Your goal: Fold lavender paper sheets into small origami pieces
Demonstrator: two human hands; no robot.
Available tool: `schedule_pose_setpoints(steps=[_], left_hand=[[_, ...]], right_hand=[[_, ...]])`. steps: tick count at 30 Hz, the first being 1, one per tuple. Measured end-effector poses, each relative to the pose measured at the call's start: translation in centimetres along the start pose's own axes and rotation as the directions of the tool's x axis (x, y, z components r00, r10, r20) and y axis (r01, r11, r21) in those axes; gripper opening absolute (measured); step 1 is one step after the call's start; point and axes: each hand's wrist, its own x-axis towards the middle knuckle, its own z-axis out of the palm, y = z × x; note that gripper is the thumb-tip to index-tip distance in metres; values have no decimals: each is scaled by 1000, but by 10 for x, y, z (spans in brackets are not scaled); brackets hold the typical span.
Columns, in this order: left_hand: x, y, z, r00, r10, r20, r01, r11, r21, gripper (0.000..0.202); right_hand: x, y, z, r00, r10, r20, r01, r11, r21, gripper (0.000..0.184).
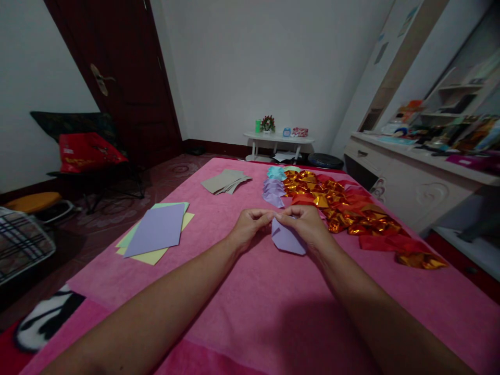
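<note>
Both hands meet above the pink cloth [234,281], on a partly folded piece of purple paper [288,240]. My left hand [253,225] pinches its upper left corner between thumb and fingers. My right hand [307,224] grips the upper edge, its thumb lying across the front of the paper. The lower corners of the paper look cut or folded off, and its back is hidden. Just beyond my hands lie folded purple paper pieces [273,192] in a row, with folded light blue pieces [276,173] behind them.
Purple, green and yellow sheets [158,229] are stacked at the left. Grey cards [224,181] lie fanned out farther back. Shiny gold folded pieces [312,190] and red ones [385,242] cover the right side. A cluttered dresser [414,172] stands beyond the right edge.
</note>
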Motion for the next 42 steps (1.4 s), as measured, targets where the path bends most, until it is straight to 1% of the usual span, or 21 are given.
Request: schedule_pose_setpoints(steps=[6, 9, 12, 15, 19, 21, 23, 26, 29, 34, 39, 42], left_hand=[[-1, 0, -2, 999, -27, 26, 27, 1000, 4, 35], [-2, 2, -1, 999, -37, 1, 37, 999, 4, 37], [-3, 4, 0, 999, -31, -36, 32, 999, 39, 35], [-2, 4, 1, 999, -37, -38, 39, 998, 41, 36], [0, 2, 0, 997, -54, -53, 55, 998, 33, 39], [0, 2, -1, 996, -52, -67, 55, 997, 47, 40], [0, 2, -1, 997, -53, -57, 56, 997, 57, 40], [-1, 3, -1, 997, -70, -12, 70, 996, 62, 39], [-1, 2, -2, 997, -73, 7, 72, 995, 70, 37], [1, -1, -5, 998, -60, -21, 62, 992, 109, 37], [0, 0, -3, 999, -38, -26, 40, 992, 116, 37], [-1, 2, 0, 997, 6, -76, 8, 984, 177, 33]], right_hand=[[0, -4, -3, 1000, -7, 15, 7, 1000, 1, 30], [0, -3, -1, 999, -38, 10, 38, 999, -18, 30], [0, -2, 0, 996, -85, 5, 85, 994, -63, 30], [1, -2, -1, 991, -129, 22, 130, 983, -131, 32], [2, -3, -2, 992, -116, 41, 121, 978, -167, 35], [2, -3, -3, 993, -112, 36, 116, 977, -176, 34], [2, -2, -2, 992, -123, 23, 125, 974, -191, 32], [2, -2, 0, 987, -161, 3, 159, 971, -181, 26], [2, -1, 2, 978, -206, -13, 202, 968, -147, 21], [1, 0, 4, 980, -198, -13, 194, 971, -142, 21], [1, 0, 4, 982, -189, -1, 187, 975, -121, 23], [2, 1, 3, 981, -190, 22, 192, 972, -136, 27]])
